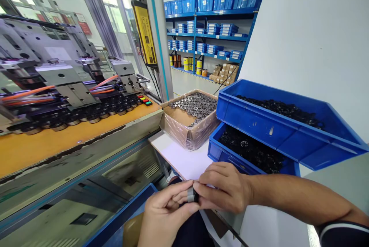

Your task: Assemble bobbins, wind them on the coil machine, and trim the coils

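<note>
Both hands pinch one small ring at the bench edge

The left hand (164,216) and right hand (227,191) meet low in the view, fingertips closed together on a small grey-and-black ring-shaped part (192,195) held between them. Just behind stand a tape-wrapped cardboard box of metal rings (188,130) and two stacked blue plastic bins of black parts (276,131)

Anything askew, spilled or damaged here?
The upper blue bin sits tilted on the lower blue bin, apparently on purpose. Both hands hold a small ring part. Nothing spilled.
</note>
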Demonstrator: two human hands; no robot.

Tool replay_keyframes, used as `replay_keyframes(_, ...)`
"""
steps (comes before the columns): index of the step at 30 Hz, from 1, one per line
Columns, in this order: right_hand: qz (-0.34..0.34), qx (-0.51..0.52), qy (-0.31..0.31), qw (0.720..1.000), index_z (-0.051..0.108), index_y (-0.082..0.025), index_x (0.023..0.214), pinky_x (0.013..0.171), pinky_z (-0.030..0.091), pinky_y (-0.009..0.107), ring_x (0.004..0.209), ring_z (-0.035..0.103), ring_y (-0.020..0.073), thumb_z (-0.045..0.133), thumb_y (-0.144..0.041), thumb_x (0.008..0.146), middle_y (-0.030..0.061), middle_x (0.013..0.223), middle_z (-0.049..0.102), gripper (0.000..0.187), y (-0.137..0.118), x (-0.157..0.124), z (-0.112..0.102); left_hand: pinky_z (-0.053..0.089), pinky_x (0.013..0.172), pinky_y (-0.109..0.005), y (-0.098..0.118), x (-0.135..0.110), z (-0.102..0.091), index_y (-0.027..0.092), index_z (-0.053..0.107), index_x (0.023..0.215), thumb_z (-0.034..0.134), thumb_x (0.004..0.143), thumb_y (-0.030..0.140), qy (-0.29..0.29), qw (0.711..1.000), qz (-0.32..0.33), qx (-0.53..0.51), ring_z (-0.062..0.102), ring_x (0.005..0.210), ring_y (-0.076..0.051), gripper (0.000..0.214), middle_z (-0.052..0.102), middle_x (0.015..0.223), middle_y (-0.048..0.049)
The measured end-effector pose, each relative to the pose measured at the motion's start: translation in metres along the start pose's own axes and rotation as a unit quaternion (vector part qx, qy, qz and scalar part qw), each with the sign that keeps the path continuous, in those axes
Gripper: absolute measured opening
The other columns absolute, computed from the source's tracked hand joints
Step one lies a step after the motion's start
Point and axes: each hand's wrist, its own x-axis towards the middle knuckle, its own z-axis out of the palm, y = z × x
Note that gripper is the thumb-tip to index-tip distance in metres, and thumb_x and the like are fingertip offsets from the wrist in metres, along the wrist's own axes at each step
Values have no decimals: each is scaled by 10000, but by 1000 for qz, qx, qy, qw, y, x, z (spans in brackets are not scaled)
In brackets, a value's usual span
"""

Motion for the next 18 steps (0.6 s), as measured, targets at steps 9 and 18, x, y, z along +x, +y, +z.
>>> replay_keyframes(9, 86, 90, 9, 992, 567, -50, 1142, 717, 624, 281, 837, 656, 169, 511, -120, 945, 128, 886, 676, 216, -12, 2, -4, 621, 632, -231, 14, 2, 4, 349, 809, 903, 875, 663, 211, 47, 948, 254, 183, 747, 701, -176, 285, 788, 811, 2)
replay_keyframes(18, 61, -81, -118, 988, 636, -84, 1126, 872, 601, 339, 994, 686, 219, 621, -324, 956, 148, 1029, 718, 295, 37, 10, -55, 612, 653, -253, 24, 0, -12, 290, 751, 861, 807, 743, 173, 74, 920, 291, 251, 758, 708, -185, 175, 792, 821, -2)
